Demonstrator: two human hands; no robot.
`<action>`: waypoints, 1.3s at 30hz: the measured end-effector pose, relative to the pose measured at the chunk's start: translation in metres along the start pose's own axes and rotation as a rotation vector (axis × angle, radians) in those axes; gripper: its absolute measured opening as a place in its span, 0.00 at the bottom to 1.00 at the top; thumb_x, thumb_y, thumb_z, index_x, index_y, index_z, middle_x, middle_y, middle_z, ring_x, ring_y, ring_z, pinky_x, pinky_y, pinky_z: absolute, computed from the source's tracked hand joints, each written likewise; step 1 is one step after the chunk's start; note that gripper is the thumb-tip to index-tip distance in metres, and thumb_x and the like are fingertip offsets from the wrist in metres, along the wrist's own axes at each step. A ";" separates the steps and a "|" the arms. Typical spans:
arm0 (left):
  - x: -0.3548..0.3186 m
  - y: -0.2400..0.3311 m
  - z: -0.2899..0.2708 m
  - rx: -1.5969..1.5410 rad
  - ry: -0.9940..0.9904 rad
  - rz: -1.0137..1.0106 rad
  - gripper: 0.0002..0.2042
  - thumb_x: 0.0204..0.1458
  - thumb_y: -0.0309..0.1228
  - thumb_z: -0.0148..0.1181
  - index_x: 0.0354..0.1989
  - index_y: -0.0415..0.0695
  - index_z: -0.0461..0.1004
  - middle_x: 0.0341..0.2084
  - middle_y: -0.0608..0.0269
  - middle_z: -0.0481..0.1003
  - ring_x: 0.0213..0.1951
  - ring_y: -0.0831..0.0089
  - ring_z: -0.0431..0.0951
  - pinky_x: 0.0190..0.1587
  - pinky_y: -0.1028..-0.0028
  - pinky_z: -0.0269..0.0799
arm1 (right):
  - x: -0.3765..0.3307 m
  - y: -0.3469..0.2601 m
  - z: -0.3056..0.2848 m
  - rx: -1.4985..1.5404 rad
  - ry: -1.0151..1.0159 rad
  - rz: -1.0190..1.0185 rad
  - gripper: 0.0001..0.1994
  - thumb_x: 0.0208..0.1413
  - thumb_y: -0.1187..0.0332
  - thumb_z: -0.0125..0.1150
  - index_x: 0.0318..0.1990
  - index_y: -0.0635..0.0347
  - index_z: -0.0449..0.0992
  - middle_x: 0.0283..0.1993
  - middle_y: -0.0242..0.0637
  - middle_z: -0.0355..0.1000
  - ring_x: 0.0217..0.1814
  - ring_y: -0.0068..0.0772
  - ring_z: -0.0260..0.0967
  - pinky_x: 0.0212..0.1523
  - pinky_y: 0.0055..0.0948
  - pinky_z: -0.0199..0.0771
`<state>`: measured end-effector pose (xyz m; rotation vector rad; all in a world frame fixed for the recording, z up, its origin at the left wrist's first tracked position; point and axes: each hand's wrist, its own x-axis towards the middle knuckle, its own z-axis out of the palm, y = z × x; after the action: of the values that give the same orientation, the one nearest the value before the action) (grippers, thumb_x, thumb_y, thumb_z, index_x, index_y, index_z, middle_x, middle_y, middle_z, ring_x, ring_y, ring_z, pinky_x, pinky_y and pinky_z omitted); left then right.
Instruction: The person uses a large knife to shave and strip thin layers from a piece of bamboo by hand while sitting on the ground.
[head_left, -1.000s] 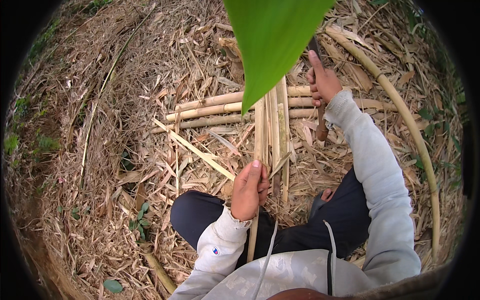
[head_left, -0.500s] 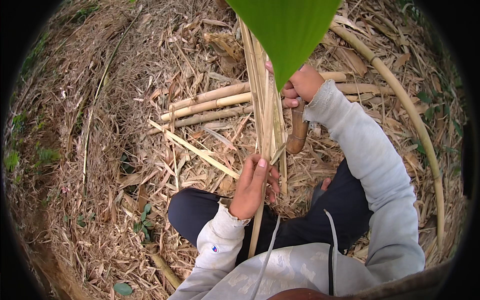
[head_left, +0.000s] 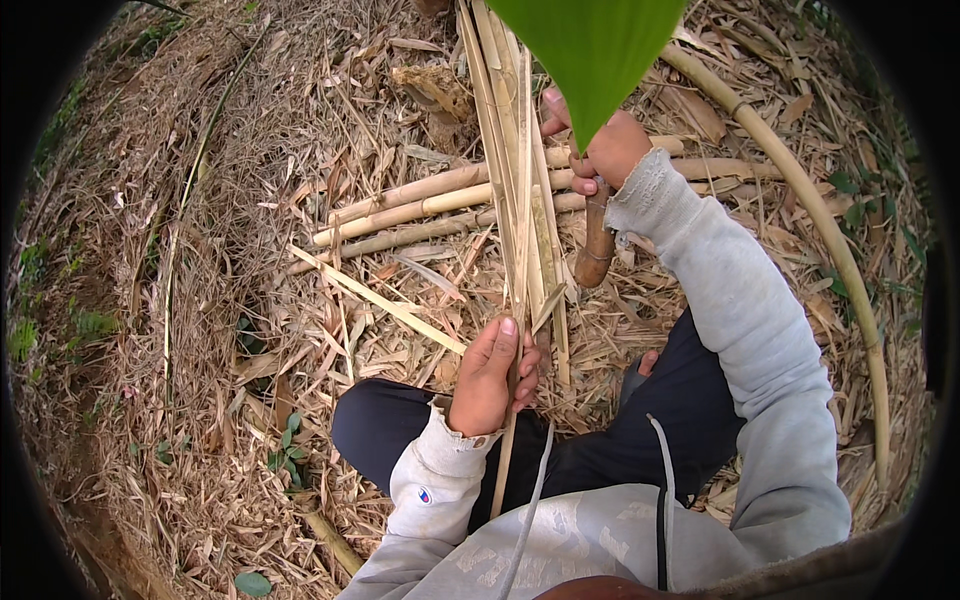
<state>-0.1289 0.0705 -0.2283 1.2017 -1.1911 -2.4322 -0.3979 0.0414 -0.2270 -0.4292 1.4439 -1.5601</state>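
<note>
So the ground (head_left: 230, 420) was basically all dry bamboo litter, and the person sat on it in a grey hoodie (head_left: 770, 350) and dark trousers (head_left: 385, 425). A long curved bamboo pole (head_left: 848, 265) bent down the right side, while three shorter bamboo poles (head_left: 400, 214) lay side by side, running left to right.

The split bamboo strips (head_left: 523, 200) ran from the top of the view down toward the lap, crossing in front of those poles. A green leaf (head_left: 595, 60) hung across the top and blocked some stuff. One loose pale strip (head_left: 380, 300) slanted off to the left.

Left hand (head_left: 487, 375) was clamped on the lower part of the strips, thumb on top. Right hand (head_left: 615, 148), partly behind the leaf and just beside the strips, had its fingers curled around the upper end of a brown tool handle (head_left: 595, 245) pointing down. Couldn't make out the rest of that tool.
</note>
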 end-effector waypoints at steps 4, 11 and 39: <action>0.001 0.004 -0.004 -0.113 0.066 0.026 0.16 0.67 0.45 0.38 0.35 0.47 0.63 0.17 0.71 0.58 0.13 0.83 0.53 0.13 0.82 0.50 | 0.001 0.018 0.002 -0.234 0.027 -0.153 0.37 0.57 0.32 0.43 0.24 0.64 0.74 0.11 0.26 0.54 0.12 0.22 0.55 0.17 0.30 0.62; 0.002 0.011 -0.009 -0.141 0.142 0.065 0.17 0.66 0.47 0.38 0.34 0.47 0.62 0.15 0.73 0.55 0.11 0.84 0.49 0.12 0.81 0.47 | -0.049 0.033 0.040 -1.061 -0.402 -0.425 0.35 0.63 0.36 0.35 0.25 0.63 0.70 0.17 0.50 0.66 0.20 0.54 0.68 0.25 0.46 0.68; 0.005 -0.007 -0.019 -0.087 0.323 0.116 0.17 0.67 0.47 0.37 0.33 0.48 0.61 0.14 0.75 0.53 0.11 0.86 0.46 0.12 0.81 0.40 | -0.056 0.052 0.050 -1.459 -0.556 -0.709 0.32 0.56 0.33 0.44 0.27 0.57 0.73 0.19 0.46 0.71 0.23 0.54 0.73 0.27 0.47 0.74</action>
<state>-0.1174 0.0614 -0.2432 1.3908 -1.0182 -2.0840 -0.3110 0.0635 -0.2438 -2.1827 1.8068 -0.4074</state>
